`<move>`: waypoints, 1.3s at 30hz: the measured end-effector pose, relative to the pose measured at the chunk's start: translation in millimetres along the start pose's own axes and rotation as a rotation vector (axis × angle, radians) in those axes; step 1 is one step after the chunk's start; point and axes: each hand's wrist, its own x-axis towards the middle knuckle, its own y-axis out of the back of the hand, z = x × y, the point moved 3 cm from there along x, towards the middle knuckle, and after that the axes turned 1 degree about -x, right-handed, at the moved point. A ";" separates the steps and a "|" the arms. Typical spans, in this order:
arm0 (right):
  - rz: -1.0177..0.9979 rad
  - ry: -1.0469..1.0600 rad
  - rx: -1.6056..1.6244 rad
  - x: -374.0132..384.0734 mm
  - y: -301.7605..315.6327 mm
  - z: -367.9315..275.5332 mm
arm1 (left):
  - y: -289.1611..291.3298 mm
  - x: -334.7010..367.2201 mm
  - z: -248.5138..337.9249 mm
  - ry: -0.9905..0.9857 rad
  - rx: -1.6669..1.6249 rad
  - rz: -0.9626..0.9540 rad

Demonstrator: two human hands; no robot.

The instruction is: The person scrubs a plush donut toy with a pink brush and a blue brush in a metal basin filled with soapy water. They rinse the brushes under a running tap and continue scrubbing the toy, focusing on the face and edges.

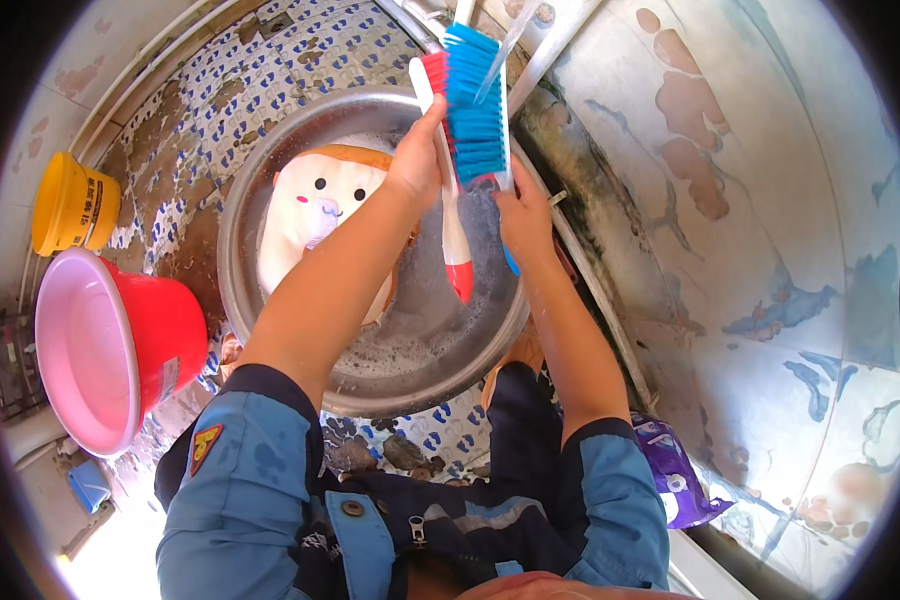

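My left hand (417, 158) is closed around a white scrub brush (454, 235) with red bristles and a red handle tip. In my right hand (526, 215) is a second brush, a blue-bristled brush (478, 125) with a white back. The two brushes stand side by side, bristles facing and seemingly touching, over the far right part of a metal basin (238, 250). A stream of water (507, 52) falls onto the blue bristles. Soapy water lies in the basin. A white plush toy (305, 205) with a brown edge and a stitched face rests there, partly hidden behind my left forearm.
Left of the basin are a red plastic tub (170, 325) with a pink inside and a yellow bucket (75, 205). A stained tiled wall (740, 250) rises close on the right. Pipes (560, 45) run at the back. By my right elbow lies a purple package (670, 475).
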 end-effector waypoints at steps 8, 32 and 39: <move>-0.037 -0.058 0.173 37.8 4.6 -43.1 | -19.8 16.0 33.2 -0.134 0.043 -0.103; 0.153 0.093 -0.110 44.6 33.9 -35.7 | 9.0 24.8 40.4 -0.224 -0.051 0.087; 0.048 -0.007 0.052 39.5 24.1 -32.1 | -5.3 10.6 35.9 -0.123 -0.116 0.003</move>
